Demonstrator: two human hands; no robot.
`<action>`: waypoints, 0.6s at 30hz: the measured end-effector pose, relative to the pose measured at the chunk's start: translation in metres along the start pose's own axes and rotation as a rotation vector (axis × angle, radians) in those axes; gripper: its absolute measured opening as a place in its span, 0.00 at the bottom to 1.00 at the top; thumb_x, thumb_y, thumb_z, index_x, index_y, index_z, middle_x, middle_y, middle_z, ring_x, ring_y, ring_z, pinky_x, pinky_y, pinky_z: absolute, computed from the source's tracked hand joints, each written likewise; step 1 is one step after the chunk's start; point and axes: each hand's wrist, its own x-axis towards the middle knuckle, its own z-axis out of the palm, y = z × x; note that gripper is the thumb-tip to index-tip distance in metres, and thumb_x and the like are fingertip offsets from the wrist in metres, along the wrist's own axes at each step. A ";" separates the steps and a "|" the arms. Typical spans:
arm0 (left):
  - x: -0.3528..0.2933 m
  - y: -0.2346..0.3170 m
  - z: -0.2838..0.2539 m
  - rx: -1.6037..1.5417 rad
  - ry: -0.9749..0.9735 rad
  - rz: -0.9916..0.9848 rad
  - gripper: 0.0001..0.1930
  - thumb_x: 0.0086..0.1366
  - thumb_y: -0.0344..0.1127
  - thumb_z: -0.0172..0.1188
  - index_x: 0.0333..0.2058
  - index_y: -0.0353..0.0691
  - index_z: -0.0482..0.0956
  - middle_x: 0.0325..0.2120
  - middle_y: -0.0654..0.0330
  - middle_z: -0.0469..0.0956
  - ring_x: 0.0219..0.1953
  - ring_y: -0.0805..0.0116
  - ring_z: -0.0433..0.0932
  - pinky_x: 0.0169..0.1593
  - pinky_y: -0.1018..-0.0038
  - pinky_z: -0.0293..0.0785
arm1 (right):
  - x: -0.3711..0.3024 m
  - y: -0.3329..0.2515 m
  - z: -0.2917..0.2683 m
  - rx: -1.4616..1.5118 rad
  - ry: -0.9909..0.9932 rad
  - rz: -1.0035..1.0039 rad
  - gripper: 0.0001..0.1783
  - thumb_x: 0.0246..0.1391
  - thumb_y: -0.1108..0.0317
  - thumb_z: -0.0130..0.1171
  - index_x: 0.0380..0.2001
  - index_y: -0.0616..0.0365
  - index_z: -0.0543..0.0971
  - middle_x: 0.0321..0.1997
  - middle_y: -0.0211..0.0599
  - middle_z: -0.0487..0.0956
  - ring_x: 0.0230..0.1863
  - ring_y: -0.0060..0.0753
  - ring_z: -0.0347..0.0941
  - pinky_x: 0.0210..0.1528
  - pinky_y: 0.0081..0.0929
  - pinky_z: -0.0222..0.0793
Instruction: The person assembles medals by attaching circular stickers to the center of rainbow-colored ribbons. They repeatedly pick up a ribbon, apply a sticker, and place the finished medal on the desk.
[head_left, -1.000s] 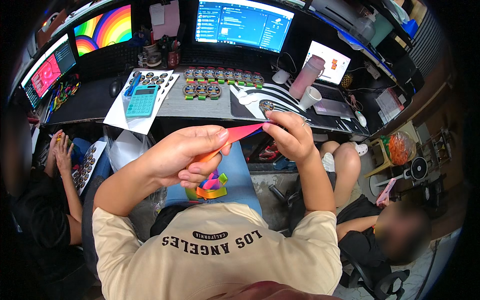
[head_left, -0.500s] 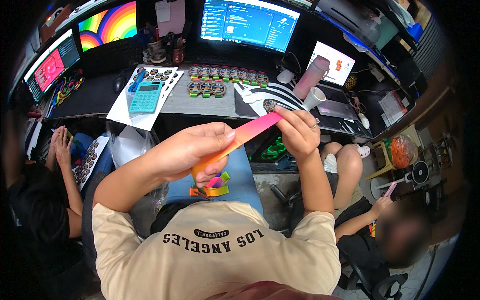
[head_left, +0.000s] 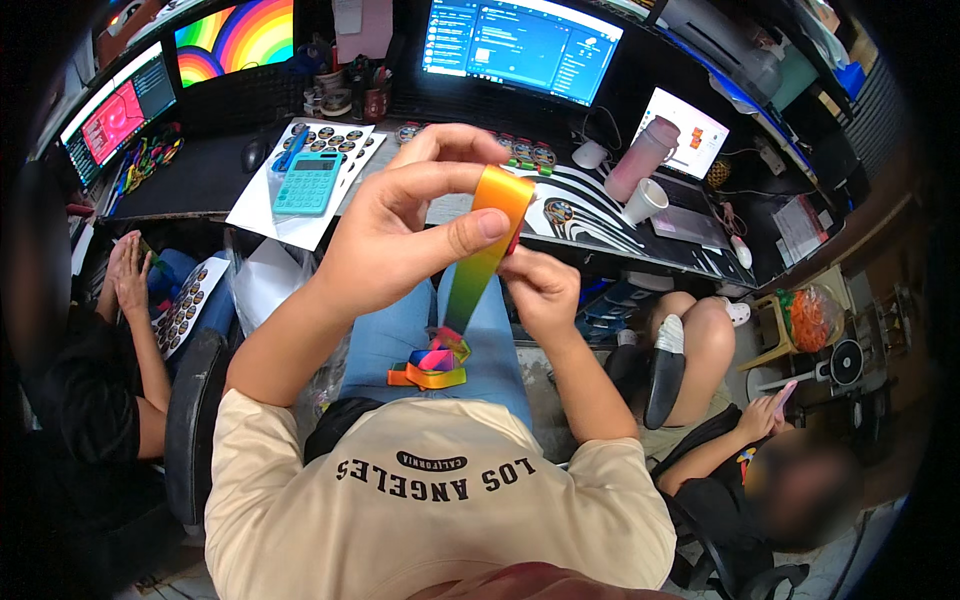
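A rainbow-coloured ribbon [head_left: 486, 262] hangs in front of me, orange at its top fold and green lower down. My left hand [head_left: 400, 220] pinches that fold between thumb and fingers. Lower and to the right, my right hand [head_left: 543, 290] is closed at the ribbon's reddish part, its fingertips partly hidden behind the band. The rest of the ribbon lies in loose coils on my lap. On the black-and-white mouse pad [head_left: 610, 236] rests a round medal [head_left: 558, 211]. Several more medals [head_left: 535, 154] with ribbons stand in rows on the desk, largely covered by my left hand.
A teal calculator [head_left: 309, 184] lies on sheets of round stickers [head_left: 258, 205] at left. Toward the right stand a pink tumbler [head_left: 640, 160], a white cup [head_left: 646, 201] and a laptop [head_left: 690, 215]. One person sits on each side; the right one holds a phone [head_left: 787, 396].
My left hand has risen and folded the ribbon over at the top. My right hand has come down and inward, so the stretched ribbon now hangs down. The view has shifted slightly.
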 end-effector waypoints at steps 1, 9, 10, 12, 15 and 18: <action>0.001 -0.002 0.002 -0.025 0.019 0.008 0.14 0.60 0.31 0.65 0.44 0.34 0.81 0.52 0.52 0.68 0.54 0.64 0.70 0.57 0.68 0.68 | -0.006 0.000 0.004 0.085 0.003 0.017 0.16 0.43 0.88 0.54 0.34 0.64 0.84 0.39 0.46 0.84 0.36 0.32 0.82 0.41 0.24 0.76; 0.007 -0.011 0.014 0.388 0.102 0.179 0.19 0.53 0.25 0.70 0.46 0.33 0.80 0.44 0.54 0.77 0.42 0.71 0.79 0.45 0.76 0.81 | -0.031 0.006 0.008 0.367 -0.089 0.115 0.22 0.55 0.59 0.59 0.39 0.72 0.81 0.41 0.52 0.82 0.43 0.44 0.81 0.49 0.33 0.75; 0.006 -0.011 0.016 0.409 0.127 0.187 0.19 0.53 0.25 0.70 0.45 0.33 0.81 0.42 0.54 0.79 0.41 0.71 0.80 0.43 0.77 0.81 | -0.034 0.006 0.008 0.349 -0.097 0.095 0.22 0.54 0.59 0.61 0.39 0.72 0.81 0.41 0.52 0.82 0.43 0.43 0.81 0.48 0.33 0.75; 0.009 -0.013 0.015 0.530 0.143 0.317 0.17 0.52 0.25 0.71 0.42 0.34 0.82 0.37 0.56 0.81 0.38 0.74 0.80 0.38 0.80 0.79 | -0.038 0.006 0.012 0.377 -0.077 0.122 0.19 0.53 0.62 0.64 0.38 0.71 0.81 0.40 0.52 0.82 0.42 0.42 0.81 0.48 0.32 0.75; 0.011 -0.013 0.016 0.551 0.184 0.400 0.14 0.52 0.25 0.71 0.40 0.34 0.84 0.31 0.58 0.82 0.32 0.77 0.80 0.32 0.82 0.76 | -0.044 0.009 0.020 0.327 -0.062 0.087 0.14 0.49 0.71 0.67 0.37 0.70 0.82 0.40 0.51 0.83 0.41 0.39 0.81 0.46 0.29 0.75; 0.009 -0.012 0.019 0.508 0.217 0.334 0.13 0.53 0.26 0.71 0.39 0.33 0.83 0.29 0.58 0.83 0.28 0.78 0.80 0.29 0.84 0.74 | -0.049 0.010 0.028 0.277 -0.038 0.072 0.13 0.42 0.77 0.70 0.35 0.68 0.83 0.39 0.49 0.83 0.37 0.35 0.81 0.42 0.25 0.75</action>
